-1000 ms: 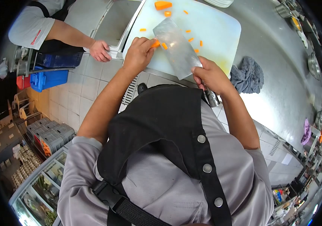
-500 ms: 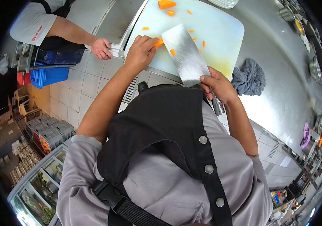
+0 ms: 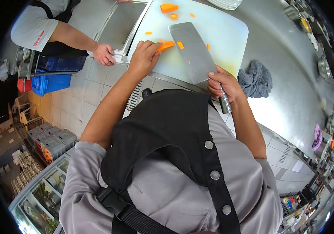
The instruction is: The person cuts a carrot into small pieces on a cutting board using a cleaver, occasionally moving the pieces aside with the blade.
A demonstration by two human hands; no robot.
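Observation:
My left hand (image 3: 144,56) has its fingers closed on a chunk of orange carrot (image 3: 167,45) near the left side of the white cutting board (image 3: 229,35). In my right hand (image 3: 225,84) is the handle of a cleaver (image 3: 194,54). Its broad blade lies at a slant over the board, close to the right of the carrot chunk. A small carrot piece (image 3: 180,45) rests on the blade. A larger carrot block (image 3: 169,8) and a few small cut pieces lie farther back on the board. The blade may hide other pieces.
Right of the board, a grey cloth (image 3: 255,79) lies crumpled on the steel counter (image 3: 288,85). Stacked white plates (image 3: 226,3) stand behind. At left, another person's hand (image 3: 104,54) rests on the edge of a white-framed open bin or chest (image 3: 124,23). Blue tubs (image 3: 51,81) stand below.
The cleaver blade has shifted and tilted, now covering several small pieces seen before. More of the carrot chunk shows beyond my left fingers. The other person's second hand has appeared at the top edge.

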